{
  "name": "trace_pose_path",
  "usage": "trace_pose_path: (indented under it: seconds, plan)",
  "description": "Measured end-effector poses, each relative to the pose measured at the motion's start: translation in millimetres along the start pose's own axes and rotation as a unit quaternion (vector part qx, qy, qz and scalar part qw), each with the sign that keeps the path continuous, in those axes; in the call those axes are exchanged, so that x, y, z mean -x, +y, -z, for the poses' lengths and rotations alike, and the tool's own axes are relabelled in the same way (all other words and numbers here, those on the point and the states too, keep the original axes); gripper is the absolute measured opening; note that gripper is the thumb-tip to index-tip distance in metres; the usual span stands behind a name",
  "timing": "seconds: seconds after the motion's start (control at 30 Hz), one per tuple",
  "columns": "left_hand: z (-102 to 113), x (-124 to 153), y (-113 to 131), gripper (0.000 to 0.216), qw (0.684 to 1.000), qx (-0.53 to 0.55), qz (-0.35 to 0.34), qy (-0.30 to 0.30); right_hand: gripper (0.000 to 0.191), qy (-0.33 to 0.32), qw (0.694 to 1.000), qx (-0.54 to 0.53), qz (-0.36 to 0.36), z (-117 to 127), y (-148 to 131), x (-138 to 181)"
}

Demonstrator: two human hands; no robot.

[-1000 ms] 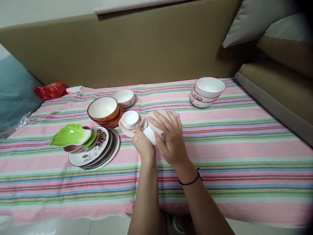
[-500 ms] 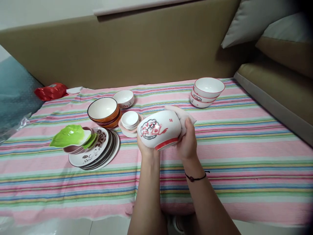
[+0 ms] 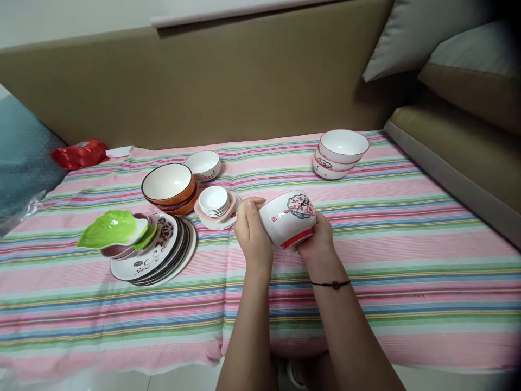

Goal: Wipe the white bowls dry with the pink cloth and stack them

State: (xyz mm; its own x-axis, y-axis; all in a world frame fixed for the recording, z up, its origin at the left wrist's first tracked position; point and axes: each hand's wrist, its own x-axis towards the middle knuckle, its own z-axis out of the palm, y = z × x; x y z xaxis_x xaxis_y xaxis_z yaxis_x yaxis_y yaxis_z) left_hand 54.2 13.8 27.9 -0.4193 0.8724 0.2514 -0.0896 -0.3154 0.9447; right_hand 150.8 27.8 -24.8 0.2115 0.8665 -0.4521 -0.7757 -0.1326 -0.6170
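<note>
A white bowl (image 3: 280,220) with a red foot band and a printed blossom design is tilted in mid-air between my hands. My left hand (image 3: 254,233) grips its left side, fingers up at the rim. My right hand (image 3: 319,239) clasps its right side near the foot; most of those fingers are hidden behind it. No cloth shows at this moment, and the bowl's inside faces away. Just left of the bowl, small white dishes (image 3: 214,200) are stacked on pink and white plates (image 3: 233,217).
Three red-rimmed bowls (image 3: 344,145) stand stacked at the back right. On the left are brown bowls (image 3: 169,184), a white bowl (image 3: 203,165), stacked plates (image 3: 142,266) and green leaf dishes (image 3: 112,228). A striped cloth (image 3: 386,315) covers the surface; cushions (image 3: 468,76) lie right.
The bowl has turned in my hands, its blossom print passing from left to right. The white cloth in my right hand has gone out of sight. My left hand has risen along the bowl's side.
</note>
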Motion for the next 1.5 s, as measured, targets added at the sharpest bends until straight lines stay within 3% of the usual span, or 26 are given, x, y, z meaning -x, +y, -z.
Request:
trace_pose_path:
  seconds: [0.07,0.13,0.23,0.3,0.43,0.53,0.7,0.77,0.93,1.03,1.17,1.3,1.5]
  plan:
    - [-1.0,2.7,7.5,0.029,0.998,-0.053,-0.016,-0.023,0.022,0.001,1.0,0.003,-0.002,-0.8,2.5,-1.4]
    - [-0.7,2.7,9.8,0.034,0.996,-0.09,0.002,-0.009,0.024,0.016,1.0,-0.003,-0.007,-3.4,4.2,-0.3]
    - [2.9,-3.5,3.0,0.048,0.99,-0.065,0.113,0.044,0.027,0.042,0.999,-0.02,0.02,-9.6,3.3,6.2]
    - [6.4,-10.0,-4.6,0.044,0.978,-0.022,0.191,0.086,0.032,0.043,0.998,-0.024,0.036,-15.1,0.6,12.9]
    - [10.3,-19.7,-13.3,0.029,0.947,0.047,0.263,0.178,0.046,-0.043,0.997,0.009,0.068,-26.2,-4.8,25.8]
    - [10.2,-22.3,-14.4,0.025,0.931,0.095,0.277,0.219,0.053,-0.118,0.98,0.065,0.149,-31.4,-5.0,31.4]
    - [11.5,-23.9,-20.3,0.017,0.913,0.182,0.273,0.243,0.056,-0.218,0.904,0.219,0.295,-34.0,-0.2,38.9]
    - [13.4,-24.4,-23.9,0.018,0.913,0.196,0.266,0.238,0.053,-0.222,0.862,0.299,0.345,-34.2,0.3,43.2]
    - [16.1,-24.6,-29.5,0.022,0.913,0.229,0.273,0.2,0.047,-0.215,0.721,0.496,0.434,-35.3,-3.9,53.4]
    - [14.9,-24.4,-29.1,0.022,0.909,0.254,0.283,0.172,0.048,-0.204,0.687,0.535,0.447,-36.2,-6.0,55.5]
    - [11.2,-24.7,-25.7,0.017,0.908,0.28,0.258,0.176,0.047,-0.198,0.725,0.485,0.447,-35.7,-8.1,52.0]
    - [8.0,-24.8,-24.4,0.021,0.902,0.323,0.252,0.138,0.047,-0.217,0.801,0.381,0.409,-32.9,-9.6,44.6]
    - [9.6,-25.5,-30.3,0.025,0.885,0.371,0.258,0.114,0.055,-0.23,0.904,0.215,0.288,-32.9,-0.6,36.4]
